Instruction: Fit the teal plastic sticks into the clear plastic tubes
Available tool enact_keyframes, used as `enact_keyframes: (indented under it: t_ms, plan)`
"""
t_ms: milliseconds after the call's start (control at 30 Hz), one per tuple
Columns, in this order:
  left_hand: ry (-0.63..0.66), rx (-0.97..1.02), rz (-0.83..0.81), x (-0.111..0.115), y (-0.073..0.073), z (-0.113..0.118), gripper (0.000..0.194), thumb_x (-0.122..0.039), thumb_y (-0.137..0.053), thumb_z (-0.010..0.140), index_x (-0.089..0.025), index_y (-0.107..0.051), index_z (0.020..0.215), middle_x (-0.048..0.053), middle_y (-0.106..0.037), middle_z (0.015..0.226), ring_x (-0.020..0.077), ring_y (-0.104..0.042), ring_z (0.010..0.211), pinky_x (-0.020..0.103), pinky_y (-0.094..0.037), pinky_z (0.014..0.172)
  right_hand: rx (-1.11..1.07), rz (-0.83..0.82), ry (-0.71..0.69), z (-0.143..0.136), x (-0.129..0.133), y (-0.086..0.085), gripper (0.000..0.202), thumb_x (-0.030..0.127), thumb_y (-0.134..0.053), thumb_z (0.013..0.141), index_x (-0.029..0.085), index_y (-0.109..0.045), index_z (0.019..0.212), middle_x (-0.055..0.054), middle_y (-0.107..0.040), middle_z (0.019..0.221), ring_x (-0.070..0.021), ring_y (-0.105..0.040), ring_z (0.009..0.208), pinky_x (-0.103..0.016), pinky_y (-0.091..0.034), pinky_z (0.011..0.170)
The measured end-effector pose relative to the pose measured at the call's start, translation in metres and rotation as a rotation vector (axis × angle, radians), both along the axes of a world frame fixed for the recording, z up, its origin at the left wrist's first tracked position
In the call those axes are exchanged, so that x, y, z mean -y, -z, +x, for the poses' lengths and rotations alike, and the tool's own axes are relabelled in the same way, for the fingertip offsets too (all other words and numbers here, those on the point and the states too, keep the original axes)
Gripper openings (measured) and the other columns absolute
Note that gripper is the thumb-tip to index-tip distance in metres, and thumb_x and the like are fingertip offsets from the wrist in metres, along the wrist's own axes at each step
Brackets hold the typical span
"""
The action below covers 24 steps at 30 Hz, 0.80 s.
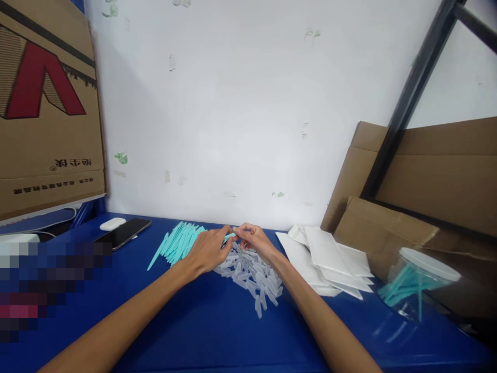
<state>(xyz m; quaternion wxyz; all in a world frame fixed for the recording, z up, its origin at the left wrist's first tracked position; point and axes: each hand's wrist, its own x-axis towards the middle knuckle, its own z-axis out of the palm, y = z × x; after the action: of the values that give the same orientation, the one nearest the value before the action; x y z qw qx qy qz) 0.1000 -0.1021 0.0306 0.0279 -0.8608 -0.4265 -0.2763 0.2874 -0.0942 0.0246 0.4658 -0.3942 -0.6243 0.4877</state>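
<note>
My left hand point(212, 247) is closed around a slim turquoise plastic stick point(230, 237), whose end points toward my other hand. The fingertips of my right hand point(252, 239) are pinched together at that end, touching or almost touching my left fingers. Whatever small piece they grip is too hidden to make out. Below both hands spreads a loose pile of translucent plastic caps point(258, 277). Beside my left hand lies a heap of similar turquoise sticks point(179, 243), partly covered by that hand.
White paper envelopes or bags point(326, 256) are stacked at right. Beyond them stands a clear jar point(417, 285) of turquoise sticks with a white lid. A phone point(126, 233) and white case point(112, 224) lie left. Cardboard boxes point(50, 129) flank the blue table point(217, 331).
</note>
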Motion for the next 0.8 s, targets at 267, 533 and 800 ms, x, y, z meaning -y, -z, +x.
enact_keyframes:
  t_ms: [267,533,800]
  plan:
    - [0.006,-0.01,-0.009,0.0003,0.0018,0.0016,0.024,-0.032,-0.035,0.094,-0.021,-0.054,0.105,0.004,-0.068,0.08,0.021,-0.064,0.07,0.028,-0.033,0.057,-0.007,-0.003,-0.003,0.0015,-0.0004,-0.0003,0.043,0.06,-0.071,0.072,0.019,-0.062,0.084,-0.003,-0.071,0.079,-0.0109,-0.056,0.054,-0.023,-0.039,0.05]
    - [0.009,-0.009,0.003,-0.0014,0.0034,0.0018,0.024,-0.033,-0.038,0.092,-0.022,-0.052,0.108,0.003,-0.069,0.081,0.0203,-0.063,0.067,0.029,-0.031,0.056,-0.008,0.003,-0.013,0.0006,0.0014,-0.0011,0.044,0.06,-0.07,0.073,0.019,-0.061,0.085,-0.004,-0.071,0.078,-0.0104,-0.056,0.054,-0.022,-0.039,0.05]
    - [0.018,-0.021,0.017,-0.0046,0.0058,0.0016,0.023,-0.033,-0.038,0.093,-0.022,-0.053,0.108,0.003,-0.068,0.08,0.0198,-0.063,0.067,0.028,-0.03,0.055,0.014,0.005,0.004,0.0015,-0.0011,-0.0001,0.046,0.062,-0.07,0.072,0.018,-0.061,0.085,-0.004,-0.071,0.078,-0.0099,-0.055,0.053,-0.022,-0.038,0.049]
